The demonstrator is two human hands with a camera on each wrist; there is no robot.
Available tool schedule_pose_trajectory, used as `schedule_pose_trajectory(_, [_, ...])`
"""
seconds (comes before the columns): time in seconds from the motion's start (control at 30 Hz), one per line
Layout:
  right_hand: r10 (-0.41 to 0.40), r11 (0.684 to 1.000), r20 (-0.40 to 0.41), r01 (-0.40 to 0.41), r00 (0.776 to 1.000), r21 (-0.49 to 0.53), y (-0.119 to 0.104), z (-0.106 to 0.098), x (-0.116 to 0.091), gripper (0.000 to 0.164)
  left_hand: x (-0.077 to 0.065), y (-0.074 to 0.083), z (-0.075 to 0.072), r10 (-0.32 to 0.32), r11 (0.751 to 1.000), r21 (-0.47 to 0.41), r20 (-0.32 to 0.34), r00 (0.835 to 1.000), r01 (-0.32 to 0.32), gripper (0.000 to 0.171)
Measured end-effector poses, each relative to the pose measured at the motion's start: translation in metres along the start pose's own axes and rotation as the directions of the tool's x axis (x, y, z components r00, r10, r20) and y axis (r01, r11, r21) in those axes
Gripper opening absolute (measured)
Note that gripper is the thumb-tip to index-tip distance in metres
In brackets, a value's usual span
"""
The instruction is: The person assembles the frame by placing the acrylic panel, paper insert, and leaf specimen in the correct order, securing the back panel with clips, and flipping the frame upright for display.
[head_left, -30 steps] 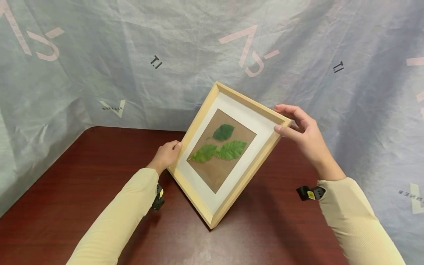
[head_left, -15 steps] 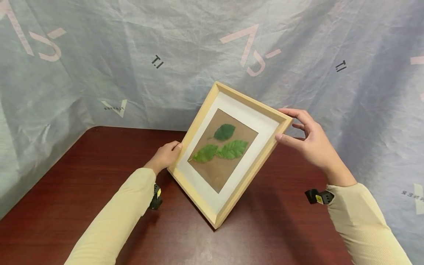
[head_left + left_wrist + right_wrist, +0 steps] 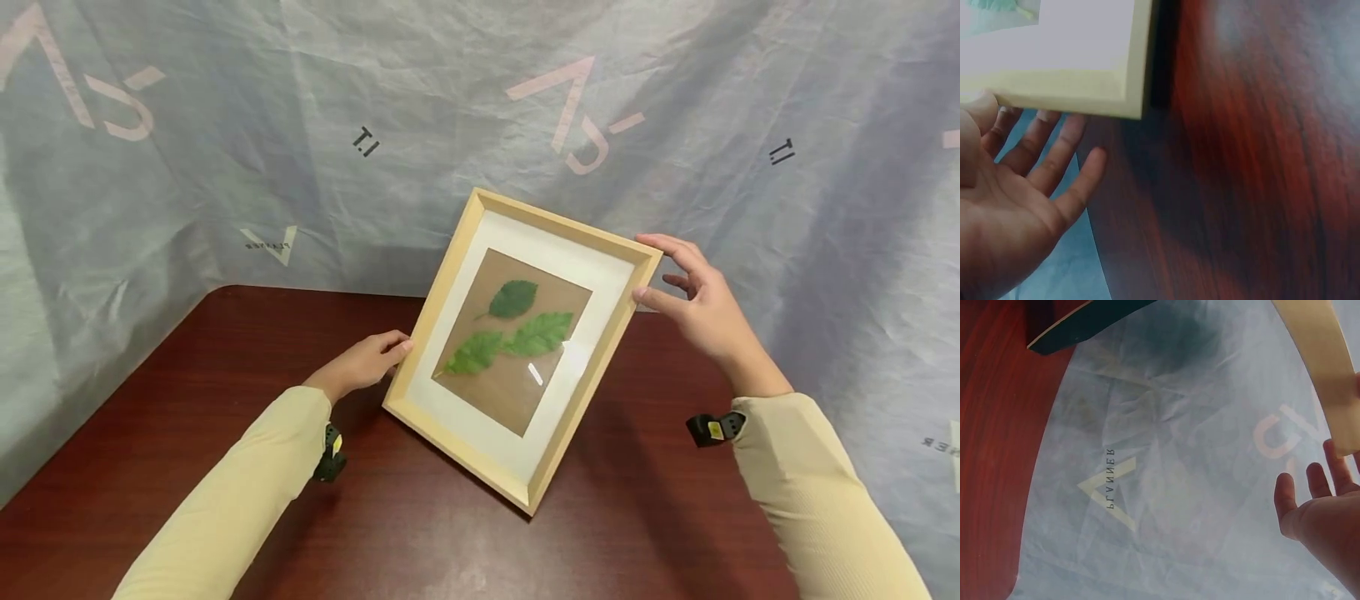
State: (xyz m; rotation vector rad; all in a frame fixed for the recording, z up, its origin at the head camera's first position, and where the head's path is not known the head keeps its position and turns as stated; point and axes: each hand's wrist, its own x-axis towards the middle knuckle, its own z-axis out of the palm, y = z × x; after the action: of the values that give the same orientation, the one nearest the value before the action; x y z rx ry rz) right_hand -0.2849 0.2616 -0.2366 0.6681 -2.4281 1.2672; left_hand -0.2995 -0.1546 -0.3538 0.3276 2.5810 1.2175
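Note:
A pale wooden picture frame [image 3: 442,292] stands tilted above the table, a lower corner touching or close to the tabletop. Inside, a white mat surrounds a brown panel bearing a dark green leaf [image 3: 513,298] and two lighter leaves [image 3: 538,336]. My left hand [image 3: 363,362] pinches the lower left side; in the left wrist view its thumb lies at the rim, with spread fingers behind. My right hand [image 3: 705,312] grips the upper right corner between thumb and fingers. The right wrist view shows the frame's side [image 3: 1329,369] and some loosely spread fingers.
A dark red wooden table [image 3: 247,367] lies underneath. Grey cloth [image 3: 420,100] with printed letters hangs behind and at both sides. A dark green piece with a pale edge [image 3: 1085,328] appears in the right wrist view; I cannot tell whether it belongs to the frame.
The frame has turned to a less slanted angle, its bottom corner swinging right. My left hand has moved slightly lower, and its fingers are straighter. The right hand stays at the upper right corner.

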Motion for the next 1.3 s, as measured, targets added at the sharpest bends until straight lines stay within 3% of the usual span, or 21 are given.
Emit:
schedule_pose_trajectory(0.13, [0.024,0.999,-0.018,-0.025,1.0,-0.035,0.003,0.001,0.005,0.062,-0.004,-0.003,-0.002,-0.017,1.0,-0.025,0.05,0.999,0.018,0.048])
schedule_pose_trajectory(0.23, [0.049,0.997,-0.076,-0.054,0.996,-0.057,0.005,0.004,0.004,0.067,-0.006,-0.003,-0.002,-0.009,0.999,-0.032,0.092,0.996,0.012,0.048])
schedule_pose_trajectory(0.4, [0.139,0.989,-0.125,-0.144,0.982,-0.03,0.009,0.011,-0.009,0.079,-0.006,0.001,-0.002,0.004,0.998,-0.056,0.132,0.991,0.004,0.049])
schedule_pose_trajectory(0.5, [0.168,0.986,-0.07,-0.169,0.983,0.0,0.012,0.017,-0.023,0.093,-0.006,0.002,-0.001,0.001,0.997,-0.078,0.155,0.988,0.011,0.054])
schedule_pose_trajectory(0.7, [0.12,0.993,0.064,-0.12,0.991,-0.014,0.019,0.033,-0.05,0.116,-0.007,0.001,0.0,0.016,0.994,-0.107,0.162,0.987,0.002,0.065])
schedule_pose_trajectory(0.93, [0.053,0.996,0.189,-0.065,0.98,0.058,0.025,0.046,-0.063,0.119,-0.008,-0.003,-0.002,0.056,0.988,-0.15,0.129,0.99,-0.036,0.066])
schedule_pose_trajectory(1.07, [0.022,0.994,0.214,-0.044,0.977,0.1,0.028,0.047,-0.063,0.12,-0.008,-0.004,-0.003,0.078,0.981,-0.185,0.119,0.99,-0.055,0.066])
schedule_pose_trajectory(1.3, [0.001,0.988,0.249,-0.04,0.968,0.15,0.034,0.048,-0.053,0.118,-0.009,-0.005,-0.006,0.095,0.982,-0.171,0.098,0.991,-0.077,0.066])
